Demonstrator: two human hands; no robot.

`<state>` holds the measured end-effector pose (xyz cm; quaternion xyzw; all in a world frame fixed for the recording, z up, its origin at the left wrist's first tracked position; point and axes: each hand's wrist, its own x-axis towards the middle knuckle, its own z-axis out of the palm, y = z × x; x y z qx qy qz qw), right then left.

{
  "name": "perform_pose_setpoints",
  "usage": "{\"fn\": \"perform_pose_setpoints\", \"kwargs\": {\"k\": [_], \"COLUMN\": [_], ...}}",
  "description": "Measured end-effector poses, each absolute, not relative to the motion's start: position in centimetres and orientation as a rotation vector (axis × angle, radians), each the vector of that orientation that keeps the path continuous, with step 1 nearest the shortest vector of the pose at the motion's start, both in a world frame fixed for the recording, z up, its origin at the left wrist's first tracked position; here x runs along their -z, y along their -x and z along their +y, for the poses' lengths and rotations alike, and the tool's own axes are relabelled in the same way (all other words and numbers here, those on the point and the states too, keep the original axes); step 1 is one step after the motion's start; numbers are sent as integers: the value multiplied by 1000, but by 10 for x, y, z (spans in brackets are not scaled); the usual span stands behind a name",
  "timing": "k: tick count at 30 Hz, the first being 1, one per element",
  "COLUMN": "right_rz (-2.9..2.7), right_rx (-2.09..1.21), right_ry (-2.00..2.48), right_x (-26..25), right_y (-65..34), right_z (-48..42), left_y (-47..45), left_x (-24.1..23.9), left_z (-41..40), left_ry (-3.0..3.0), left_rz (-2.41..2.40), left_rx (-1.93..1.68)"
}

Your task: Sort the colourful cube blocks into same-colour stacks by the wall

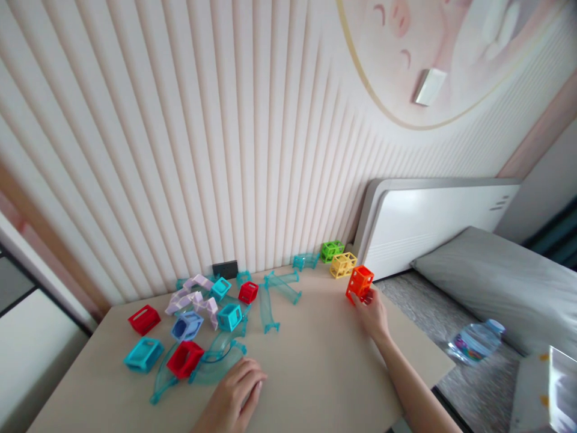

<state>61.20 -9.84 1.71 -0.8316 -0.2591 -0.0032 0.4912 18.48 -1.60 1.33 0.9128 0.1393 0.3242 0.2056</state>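
Note:
My right hand (372,314) reaches across the beige table (315,367) and closes its fingers on an orange open-frame cube (359,282) near the right edge. A yellow frame cube (342,264) and a green one (331,250) stand just behind it by the wall. My left hand (237,394) lies flat on the table with fingers stretched out, holding nothing, right beside a curved clear teal track piece (216,364). A red block (184,359) sits just left of that track.
Scattered at the left are cyan blocks (143,354), red blocks (144,319), lilac curved pieces (192,294) and straight teal track pieces (267,308). A ribbed wall backs the table. A white headboard (433,225), grey bed and water bottle (475,343) lie to the right.

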Motion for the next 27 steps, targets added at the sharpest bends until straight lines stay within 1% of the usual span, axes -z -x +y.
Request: {"fn": "perform_pose_setpoints", "kwargs": {"k": [12,20,27], "right_rz": [-582,-642,-734], "right_rx": [27,-50,-121], "right_ry": [2038,1992,1949], "right_x": [-13,-11,-18], "right_y": [-662,-628,-595], "right_z": [-109,-108,-99], "left_y": [-184,-185,-185], "left_x": [-7,-9,-17], "left_z": [-11,-11,-17], "left_ry": [-2599,-2580,-2536], "left_rz": [382,411,468], "left_rx": [-948,-917,-784]}}
